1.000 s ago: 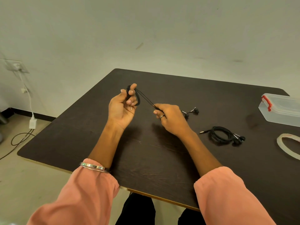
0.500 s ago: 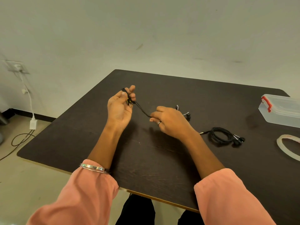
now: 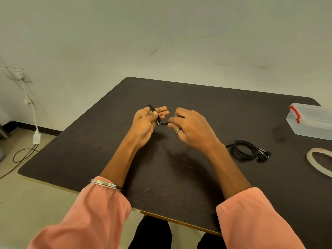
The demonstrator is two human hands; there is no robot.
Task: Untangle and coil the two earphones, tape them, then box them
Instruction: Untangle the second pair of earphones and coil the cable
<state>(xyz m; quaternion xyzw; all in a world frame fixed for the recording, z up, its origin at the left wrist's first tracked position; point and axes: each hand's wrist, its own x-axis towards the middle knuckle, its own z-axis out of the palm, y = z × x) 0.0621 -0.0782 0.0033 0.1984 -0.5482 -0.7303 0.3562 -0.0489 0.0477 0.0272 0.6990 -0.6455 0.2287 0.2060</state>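
My left hand (image 3: 145, 123) holds a black earphone cable (image 3: 152, 108) wound round its fingers, thumb pressed on the coil, above the middle of the dark table (image 3: 179, 173). My right hand (image 3: 190, 128) pinches the free end of that cable (image 3: 162, 123) close beside the left hand; the earbuds are hidden. A second black earphone (image 3: 247, 150) lies coiled on the table to the right of my right wrist, its buds at the right end. A roll of tape (image 3: 317, 163) lies flat at the right edge. The clear plastic box (image 3: 310, 121) with a red latch stands shut at the far right.
The table's near edge runs just in front of my lap. A wall socket (image 3: 18, 75) with a white charger and cables (image 3: 36, 137) hangs at the left, wires trailing on the floor. The wall stands close behind the table.
My right hand has moved left, up to the left hand, as the cable stretch between them shortened. The earbuds that lay on the table beyond my right hand are no longer visible.
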